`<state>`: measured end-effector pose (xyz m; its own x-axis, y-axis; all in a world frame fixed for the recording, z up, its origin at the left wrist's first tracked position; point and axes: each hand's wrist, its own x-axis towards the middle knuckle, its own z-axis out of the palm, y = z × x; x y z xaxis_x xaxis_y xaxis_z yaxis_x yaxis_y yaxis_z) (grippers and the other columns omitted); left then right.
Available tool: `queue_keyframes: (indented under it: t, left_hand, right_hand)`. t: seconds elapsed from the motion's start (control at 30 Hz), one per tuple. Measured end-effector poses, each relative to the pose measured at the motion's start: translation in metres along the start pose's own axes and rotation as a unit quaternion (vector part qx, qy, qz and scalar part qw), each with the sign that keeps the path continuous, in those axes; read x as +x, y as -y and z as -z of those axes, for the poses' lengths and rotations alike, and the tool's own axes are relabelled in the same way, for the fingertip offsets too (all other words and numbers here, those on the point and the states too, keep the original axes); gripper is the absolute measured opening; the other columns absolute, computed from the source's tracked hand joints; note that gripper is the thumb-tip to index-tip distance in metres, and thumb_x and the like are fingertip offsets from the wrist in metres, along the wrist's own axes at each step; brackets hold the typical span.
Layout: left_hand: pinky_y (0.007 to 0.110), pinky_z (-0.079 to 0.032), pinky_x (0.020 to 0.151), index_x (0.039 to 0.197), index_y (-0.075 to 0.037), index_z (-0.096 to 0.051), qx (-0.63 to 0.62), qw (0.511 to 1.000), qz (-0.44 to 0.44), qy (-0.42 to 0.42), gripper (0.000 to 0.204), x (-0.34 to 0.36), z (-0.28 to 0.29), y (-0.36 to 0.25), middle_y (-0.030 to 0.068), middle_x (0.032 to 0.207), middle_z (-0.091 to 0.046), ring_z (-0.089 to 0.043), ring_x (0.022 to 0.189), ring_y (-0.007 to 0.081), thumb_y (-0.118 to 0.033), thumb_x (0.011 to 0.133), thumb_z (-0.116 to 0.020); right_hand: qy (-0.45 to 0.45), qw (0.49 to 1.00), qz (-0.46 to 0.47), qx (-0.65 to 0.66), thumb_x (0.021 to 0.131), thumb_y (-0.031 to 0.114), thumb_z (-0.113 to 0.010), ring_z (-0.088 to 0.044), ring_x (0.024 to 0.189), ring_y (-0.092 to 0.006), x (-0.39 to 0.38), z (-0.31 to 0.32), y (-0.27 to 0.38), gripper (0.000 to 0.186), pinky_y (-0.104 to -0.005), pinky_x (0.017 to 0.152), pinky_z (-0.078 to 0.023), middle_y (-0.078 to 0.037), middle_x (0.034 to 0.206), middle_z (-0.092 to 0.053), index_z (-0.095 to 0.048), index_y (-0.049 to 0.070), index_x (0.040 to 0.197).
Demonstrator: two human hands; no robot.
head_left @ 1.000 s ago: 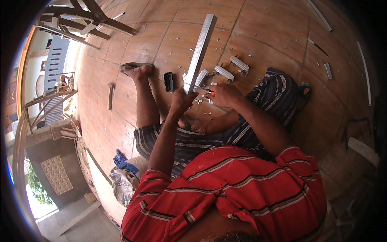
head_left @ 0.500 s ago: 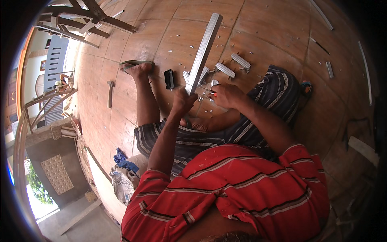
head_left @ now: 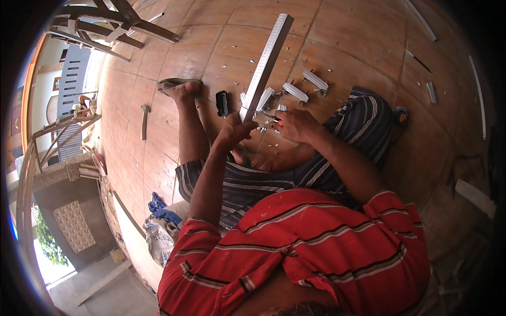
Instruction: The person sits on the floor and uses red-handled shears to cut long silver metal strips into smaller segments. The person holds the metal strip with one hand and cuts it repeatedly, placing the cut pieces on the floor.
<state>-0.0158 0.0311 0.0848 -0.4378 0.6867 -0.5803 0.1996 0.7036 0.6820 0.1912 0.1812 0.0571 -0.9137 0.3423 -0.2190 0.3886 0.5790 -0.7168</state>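
Note:
My left hand (head_left: 235,131) is closed round the lower end of a long silver metal channel (head_left: 266,68), which points up and away from me at a slant. Just to its right, my right hand (head_left: 299,126) grips tin snips with an orange-red handle (head_left: 280,123). Their slim jaws reach toward the channel's lower end; whether they touch it I cannot tell. Short ribbed metal offcuts (head_left: 295,92) lie on the tiles beyond my hands, among small metal chips. Left of the channel is a black open case (head_left: 222,104).
A hammer (head_left: 144,122) lies on the tiled floor (head_left: 232,47) to the left. Metal strips (head_left: 477,97) lie at the far right. Wooden framing (head_left: 113,23) stands at the upper left. Near my left elbow sits a crumpled sack (head_left: 158,238).
The channel has turned slightly, with its lower end and my left hand shifting a little left. My right hand with the snips has barely moved.

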Motion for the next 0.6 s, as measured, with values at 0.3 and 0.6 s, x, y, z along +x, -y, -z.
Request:
queue_keyframes:
  t: [0.3,0.6]
  left_hand:
    - [0.034,-0.060,0.068,0.109,0.008,-0.065,-0.030,0.999,-0.007,0.030,0.041,-0.002,0.007,0.004,0.0130,0.092,-0.071,-0.072,0.079,0.0210,-0.022,0.085,-0.080]
    - [0.032,-0.056,0.064,0.104,0.003,-0.065,-0.073,0.997,0.004,0.039,0.034,-0.009,0.008,0.005,0.0085,0.087,-0.067,-0.067,0.072,0.0179,-0.021,0.086,-0.080]
  right_hand:
    - [0.014,1.000,-0.011,-0.015,0.101,0.044,-0.058,-0.072,0.103,-0.0412,-0.002,0.002,0.005,0.044,-0.0522,0.089,-0.057,-0.024,0.105,-0.074,-0.069,0.004,0.117]
    - [0.006,1.000,0.006,-0.006,0.103,0.049,-0.055,-0.072,0.100,-0.0415,-0.003,-0.003,0.006,0.047,-0.0523,0.087,-0.057,-0.024,0.102,-0.075,-0.070,0.006,0.116]
